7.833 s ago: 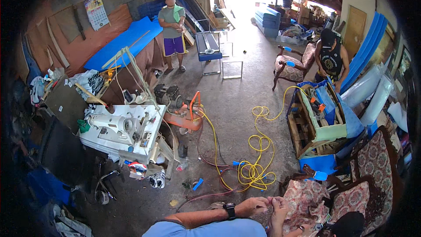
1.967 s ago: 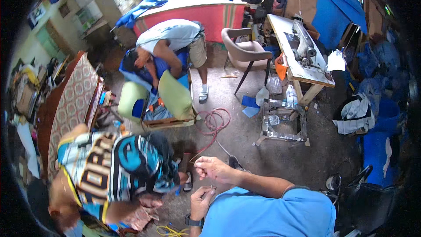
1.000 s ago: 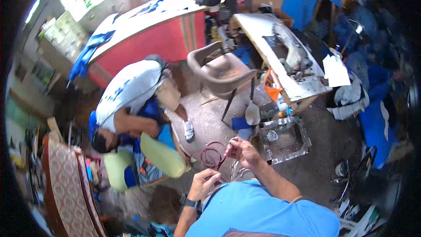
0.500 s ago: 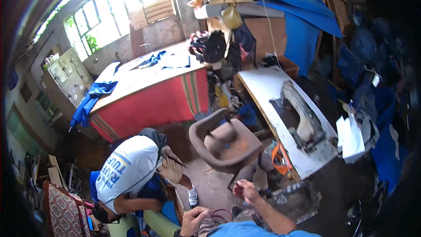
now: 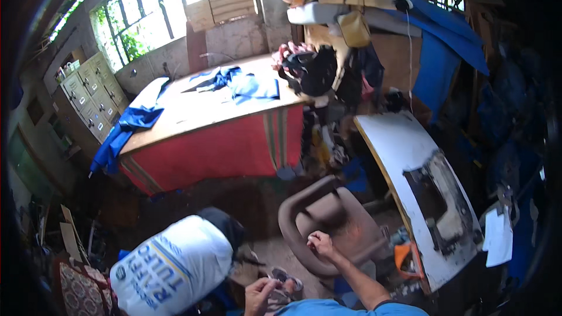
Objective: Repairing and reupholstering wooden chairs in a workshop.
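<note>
My left hand (image 5: 260, 292) is low in the centre of the head view, thumb and fingers pinched on something small and pale that I cannot make out. My right hand (image 5: 322, 246) is raised in front of a brown upholstered armchair (image 5: 357, 228), fingers curled and pinched; what they hold is too small and blurred to name. Just left of my hands a co-worker in a white shirt (image 5: 170, 263) bends low, head hidden. To the right of the chair stands a white-topped sewing table (image 5: 430, 199) with a sewing machine (image 5: 449, 210) on it.
A large worktable (image 5: 211, 140) with red sides carries blue fabric (image 5: 246, 85) and a black bag (image 5: 310, 70). Metal lockers (image 5: 93, 99) stand by the windows. An orange item (image 5: 404, 260) sits at the sewing table's edge. A patterned upholstered piece (image 5: 79, 287) is at lower left.
My view has turned from the other workers and tilted up toward the worktable and windows, so the room sits differently. My two hands remain in front of me with their fingers pinched.
</note>
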`<state>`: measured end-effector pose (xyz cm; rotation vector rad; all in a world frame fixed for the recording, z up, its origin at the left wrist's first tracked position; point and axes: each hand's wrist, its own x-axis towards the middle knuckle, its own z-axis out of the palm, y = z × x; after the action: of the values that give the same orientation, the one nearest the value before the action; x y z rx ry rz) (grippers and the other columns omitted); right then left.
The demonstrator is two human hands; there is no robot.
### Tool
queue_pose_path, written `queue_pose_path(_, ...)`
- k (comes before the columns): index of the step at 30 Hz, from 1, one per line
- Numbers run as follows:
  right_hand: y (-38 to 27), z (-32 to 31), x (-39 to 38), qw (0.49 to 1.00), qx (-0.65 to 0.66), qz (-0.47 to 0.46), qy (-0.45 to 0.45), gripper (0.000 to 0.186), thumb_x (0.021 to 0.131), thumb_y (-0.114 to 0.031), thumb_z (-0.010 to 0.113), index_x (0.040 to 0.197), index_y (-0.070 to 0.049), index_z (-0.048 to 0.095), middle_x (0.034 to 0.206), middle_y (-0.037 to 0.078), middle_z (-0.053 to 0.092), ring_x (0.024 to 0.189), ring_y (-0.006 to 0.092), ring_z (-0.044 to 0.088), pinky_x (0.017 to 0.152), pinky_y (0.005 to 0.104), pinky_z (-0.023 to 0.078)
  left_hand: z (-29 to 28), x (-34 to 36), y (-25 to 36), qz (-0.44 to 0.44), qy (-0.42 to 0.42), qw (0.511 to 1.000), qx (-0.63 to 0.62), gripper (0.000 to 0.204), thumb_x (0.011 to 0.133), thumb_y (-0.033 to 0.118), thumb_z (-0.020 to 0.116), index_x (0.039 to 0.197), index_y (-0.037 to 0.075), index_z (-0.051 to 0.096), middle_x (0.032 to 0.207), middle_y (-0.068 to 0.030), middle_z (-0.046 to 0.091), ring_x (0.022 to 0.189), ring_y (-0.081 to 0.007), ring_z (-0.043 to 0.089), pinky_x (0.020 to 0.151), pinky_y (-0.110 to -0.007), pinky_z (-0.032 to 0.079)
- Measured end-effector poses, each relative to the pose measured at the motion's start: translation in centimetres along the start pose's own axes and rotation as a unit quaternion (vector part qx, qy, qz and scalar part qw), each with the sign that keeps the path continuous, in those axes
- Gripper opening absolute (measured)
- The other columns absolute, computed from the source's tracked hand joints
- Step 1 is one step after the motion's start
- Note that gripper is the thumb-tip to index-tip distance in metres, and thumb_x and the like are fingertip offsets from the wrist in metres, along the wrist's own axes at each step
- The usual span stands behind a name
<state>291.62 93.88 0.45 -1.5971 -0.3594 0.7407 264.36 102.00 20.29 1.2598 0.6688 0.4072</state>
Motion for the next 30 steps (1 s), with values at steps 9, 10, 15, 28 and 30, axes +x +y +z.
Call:
queue_pose_path(9, -1.2, 7.8, 19.2, 0.855, -0.510, -0.091, -0.026, 0.046, 0.084, -0.040, 0.062, 0.117, -0.009, 0.061, 0.120, 0.013, 0.057, 0.117, 0.0326, 0.048, 0.100, 0.0459, 0.039, -6.9, 12.1, 9.5, -0.056, 0.063, 0.994, -0.072, 0.016, 0.095, 0.014, 0.059, 0.096, 0.000, 0.067, 0.083, -0.0045, 0.067, 0.079, -0.0113, 0.061, 0.071, -0.023, 0.048)
queue_pose_path(10, -1.1, 8.2, 19.8, 0.827, -0.555, -0.069, -0.055, 0.046, 0.084, -0.040, 0.061, 0.119, -0.010, 0.060, 0.122, 0.013, 0.055, 0.119, 0.0323, 0.047, 0.099, 0.0465, 0.039, -7.7, 12.8, 9.8, -0.060, 0.063, 0.994, -0.069, 0.016, 0.095, 0.014, 0.059, 0.096, 0.000, 0.067, 0.083, -0.0045, 0.067, 0.079, -0.0113, 0.061, 0.071, -0.023, 0.048)
queue_pose_path(15, -1.7, 7.8, 23.2, 0.762, -0.632, -0.084, -0.117, 0.039, 0.087, -0.040, 0.055, 0.112, -0.011, 0.062, 0.113, 0.015, 0.057, 0.110, 0.0325, 0.053, 0.091, 0.0483, 0.042, -10.1, 17.2, 12.4, 0.042, 0.132, 0.990, 0.038, 0.018, 0.094, 0.012, 0.059, 0.092, -0.003, 0.069, 0.088, -0.0085, 0.069, 0.082, -0.0162, 0.061, 0.080, -0.029, 0.047)
queue_pose_path(28, -11.6, 3.4, 59.6, 0.914, -0.315, -0.180, 0.182, 0.023, 0.083, -0.023, 0.061, 0.090, -0.001, 0.065, 0.091, 0.021, 0.065, 0.091, 0.0369, 0.063, 0.081, 0.0430, 0.050, -12.5, 40.7, 10.6, -0.014, 0.206, 0.972, -0.114, 0.016, 0.096, 0.012, 0.059, 0.100, -0.002, 0.064, 0.094, -0.0085, 0.068, 0.084, -0.0117, 0.061, 0.072, -0.025, 0.050)
queue_pose_path(30, -17.6, 2.1, 69.7, 0.909, -0.280, -0.212, 0.225, 0.025, 0.085, -0.021, 0.059, 0.093, 0.002, 0.064, 0.092, 0.021, 0.065, 0.093, 0.0362, 0.063, 0.082, 0.0416, 0.049, -12.2, 46.1, 9.6, -0.031, 0.212, 0.962, 0.171, 0.010, 0.093, 0.006, 0.059, 0.099, -0.001, 0.063, 0.093, -0.0110, 0.067, 0.082, -0.0164, 0.063, 0.072, -0.028, 0.050)
